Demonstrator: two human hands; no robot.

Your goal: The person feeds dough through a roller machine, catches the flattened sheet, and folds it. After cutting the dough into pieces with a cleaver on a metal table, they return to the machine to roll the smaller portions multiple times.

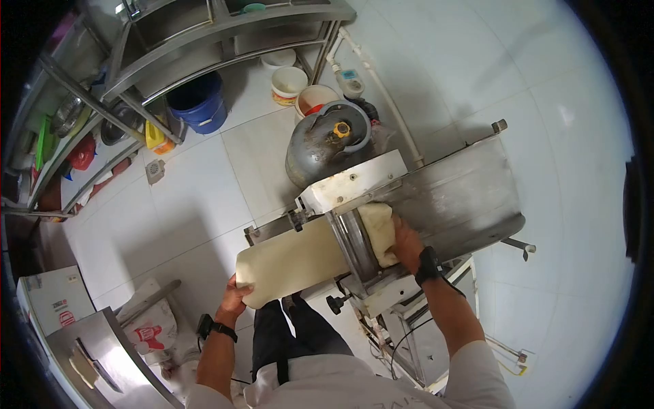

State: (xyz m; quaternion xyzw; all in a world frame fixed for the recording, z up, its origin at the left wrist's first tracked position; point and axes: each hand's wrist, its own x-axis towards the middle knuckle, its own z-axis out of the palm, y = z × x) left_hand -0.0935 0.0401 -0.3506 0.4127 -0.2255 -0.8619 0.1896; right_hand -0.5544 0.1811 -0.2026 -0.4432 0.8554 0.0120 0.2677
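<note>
A wide pale sheet of dough (293, 260) stretches out from the steel rollers (355, 242) of a dough sheeter toward my left side. My left hand (235, 294) grips the sheet's near left corner, with the thumb lying on top and the other fingers hidden underneath. Across the rollers, the rest of the dough bunches up in folds at the foot of the metal feed tray (456, 198). My right hand (407, 245) presses against that folded dough; its fingers are curled and partly hidden by it. Both wrists wear black bands.
Behind the sheeter stands a grey gas cylinder (327, 143) with a yellow valve. A blue bucket (197, 102) and several pale tubs sit under the steel sink (225, 51). A black knob (337, 303) juts from the machine's near side. At lower left, a knife (99, 366) lies on a steel table.
</note>
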